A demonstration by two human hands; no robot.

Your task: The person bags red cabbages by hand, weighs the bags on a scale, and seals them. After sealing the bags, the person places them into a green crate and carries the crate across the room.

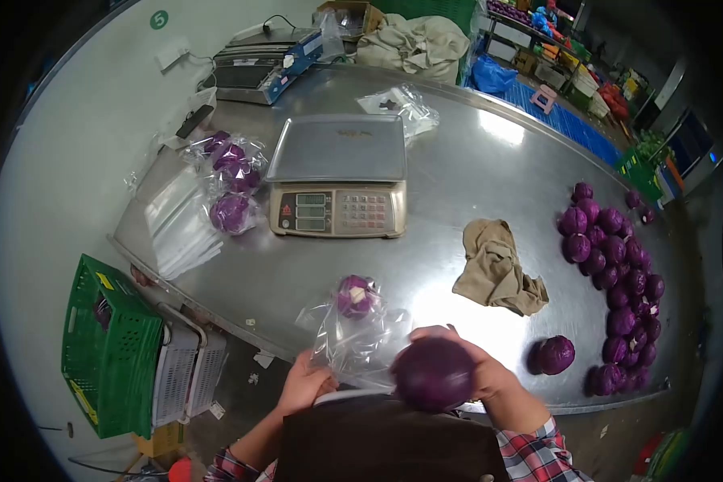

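My right hand [490, 371] is wrapped round a large purple cabbage [434, 374], held close in front of my apron at the table's near edge. My left hand [306, 383] pinches the edge of a clear plastic bag [360, 347]. Inside that bag's far end, a smaller purple cabbage [357, 296] lies with its pale cut stem showing. The bag's near side reaches up against the held cabbage in this view. To the right, a single purple cabbage [554, 354] rests on the steel table [458, 181].
Beyond the bag stands a weighing scale [337, 173]. Bagged cabbages [231, 210] and a stack of flat bags [181, 229] lie left of it. A brown cloth [498, 269] is right of centre; many loose cabbages [614, 249] line the right side. Green crates [108, 353] stand at lower left.
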